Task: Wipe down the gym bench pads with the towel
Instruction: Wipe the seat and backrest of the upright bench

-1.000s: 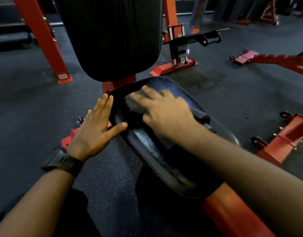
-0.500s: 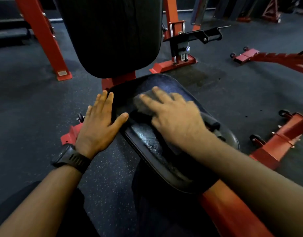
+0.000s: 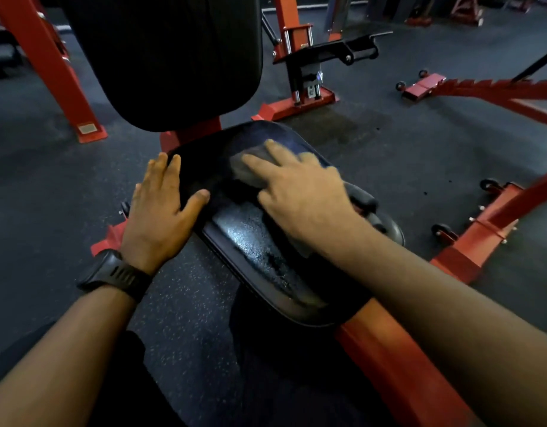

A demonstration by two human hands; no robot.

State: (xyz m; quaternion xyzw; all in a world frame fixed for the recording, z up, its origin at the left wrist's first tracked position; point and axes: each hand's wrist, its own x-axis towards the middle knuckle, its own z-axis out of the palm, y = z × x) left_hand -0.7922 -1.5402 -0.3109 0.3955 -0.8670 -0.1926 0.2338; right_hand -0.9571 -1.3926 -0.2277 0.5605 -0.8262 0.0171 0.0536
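The black seat pad (image 3: 250, 238) of a red-framed gym bench lies in the middle, shiny and wet near its front. Behind it rises the black back pad (image 3: 173, 57). My right hand (image 3: 300, 195) lies flat on a grey towel (image 3: 247, 167), pressing it onto the far half of the seat pad; most of the towel is hidden under the palm. My left hand (image 3: 161, 214) rests flat on the pad's left edge, fingers together, thumb on the top surface, holding nothing. A dark watch (image 3: 115, 272) is on that wrist.
Red frame uprights (image 3: 50, 66) stand at the back left. A red and black rack base (image 3: 306, 81) sits behind the seat. Red wheeled bench frames (image 3: 481, 223) lie on the dark rubber floor (image 3: 50, 186) to the right.
My right hand has slid the towel to the right and a little farther along the seat pad. My left hand stays on the left edge.
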